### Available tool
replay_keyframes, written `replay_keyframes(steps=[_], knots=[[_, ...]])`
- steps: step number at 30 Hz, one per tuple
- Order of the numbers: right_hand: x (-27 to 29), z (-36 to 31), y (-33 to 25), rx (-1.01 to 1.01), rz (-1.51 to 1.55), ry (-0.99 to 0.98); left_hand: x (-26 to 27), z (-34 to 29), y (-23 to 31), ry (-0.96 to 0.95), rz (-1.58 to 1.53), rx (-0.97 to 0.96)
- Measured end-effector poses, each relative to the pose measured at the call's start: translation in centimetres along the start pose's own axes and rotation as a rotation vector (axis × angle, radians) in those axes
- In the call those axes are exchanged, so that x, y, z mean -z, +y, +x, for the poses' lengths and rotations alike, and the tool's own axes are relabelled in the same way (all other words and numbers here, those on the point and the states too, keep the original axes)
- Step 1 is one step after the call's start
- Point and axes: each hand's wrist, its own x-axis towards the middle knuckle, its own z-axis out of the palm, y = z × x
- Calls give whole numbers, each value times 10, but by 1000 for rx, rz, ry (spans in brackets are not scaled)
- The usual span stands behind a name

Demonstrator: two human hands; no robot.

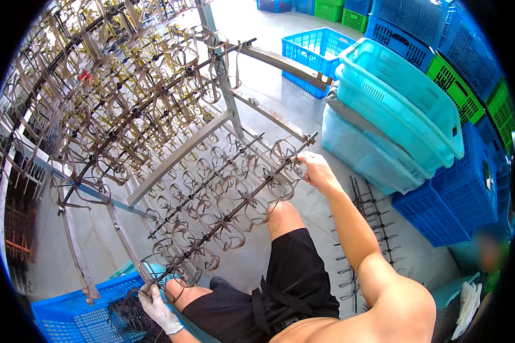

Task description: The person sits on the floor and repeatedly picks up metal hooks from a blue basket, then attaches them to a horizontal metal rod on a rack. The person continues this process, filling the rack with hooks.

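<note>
A long dark rod lined with brown loop-shaped holders runs slantwise in front of my knees. Its far right end is gripped by my bare right hand, fingers closed round it. My left hand, in a white glove, pinches the near left end, beside the rim of a blue crate. Just beyond lies a second looped rod at the lower level of a grey metal rack. More looped rods fill the rack's upper levels.
The blue crate at lower left holds dark stringy material. Turquoise tubs are stacked at right, with blue crates behind. Spiked rods lie on the floor beside my right arm. Another person is at the right edge.
</note>
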Motion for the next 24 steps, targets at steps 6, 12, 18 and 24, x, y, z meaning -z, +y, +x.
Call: replay_keyframes(steps=[6,12,18,24], knots=[[-5,17,24,148,136,109,-9,3,21,-45,-99,154],[-2,20,25,138,156,79,1,9,-3,-143,-82,121],[42,51,8,475,-177,204,42,35,-29,114,417,-143],[62,89,32,892,-1330,92,43,59,-31,-274,893,-50]])
